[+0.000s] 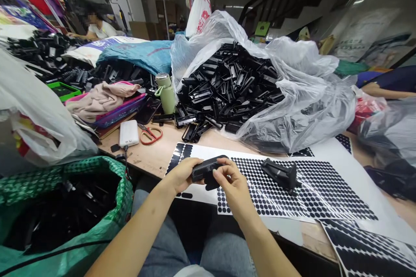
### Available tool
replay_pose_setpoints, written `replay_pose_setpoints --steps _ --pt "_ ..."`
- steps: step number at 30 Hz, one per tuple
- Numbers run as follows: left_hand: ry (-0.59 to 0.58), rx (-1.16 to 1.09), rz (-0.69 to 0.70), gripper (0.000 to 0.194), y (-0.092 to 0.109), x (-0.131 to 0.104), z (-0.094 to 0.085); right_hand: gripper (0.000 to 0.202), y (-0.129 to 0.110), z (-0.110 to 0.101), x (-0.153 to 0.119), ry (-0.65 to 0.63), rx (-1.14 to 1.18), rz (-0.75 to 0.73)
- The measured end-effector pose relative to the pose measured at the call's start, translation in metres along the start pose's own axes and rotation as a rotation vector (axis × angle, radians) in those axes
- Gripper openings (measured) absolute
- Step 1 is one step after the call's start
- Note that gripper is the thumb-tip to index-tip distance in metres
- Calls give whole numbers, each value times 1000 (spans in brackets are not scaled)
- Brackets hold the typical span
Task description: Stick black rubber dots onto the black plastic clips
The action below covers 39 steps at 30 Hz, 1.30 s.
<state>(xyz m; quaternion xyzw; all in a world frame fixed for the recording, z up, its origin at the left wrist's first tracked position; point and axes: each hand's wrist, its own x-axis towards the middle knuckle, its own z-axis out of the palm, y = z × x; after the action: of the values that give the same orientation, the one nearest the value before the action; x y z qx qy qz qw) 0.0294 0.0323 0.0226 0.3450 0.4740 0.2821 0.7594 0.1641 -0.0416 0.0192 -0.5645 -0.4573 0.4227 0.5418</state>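
A worker's left hand (182, 174) and right hand (233, 178) had their fingers clamped on a black plastic part (205, 169) above the near edge of the desk (143, 158), that one piece apparently unfinished. A heap of loose black parts (227, 88) spilled from a clear plastic bag (224, 24), and a dotted sheet (320, 188) bearing a black bracket (280, 175) looked largely unused. Whether pieces in a green sack (126, 188) were finished could not be told.

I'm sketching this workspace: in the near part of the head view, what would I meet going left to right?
Green sack → white power bank → red-handled scissors → left hand → held black part → right hand → black bracket.
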Motion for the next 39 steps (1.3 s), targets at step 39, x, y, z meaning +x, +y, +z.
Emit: replay_pose_setpoints --steps 39 --pt "-88 60 51 16 -17 0 24 22 7 4 -15 118 -267 -25"
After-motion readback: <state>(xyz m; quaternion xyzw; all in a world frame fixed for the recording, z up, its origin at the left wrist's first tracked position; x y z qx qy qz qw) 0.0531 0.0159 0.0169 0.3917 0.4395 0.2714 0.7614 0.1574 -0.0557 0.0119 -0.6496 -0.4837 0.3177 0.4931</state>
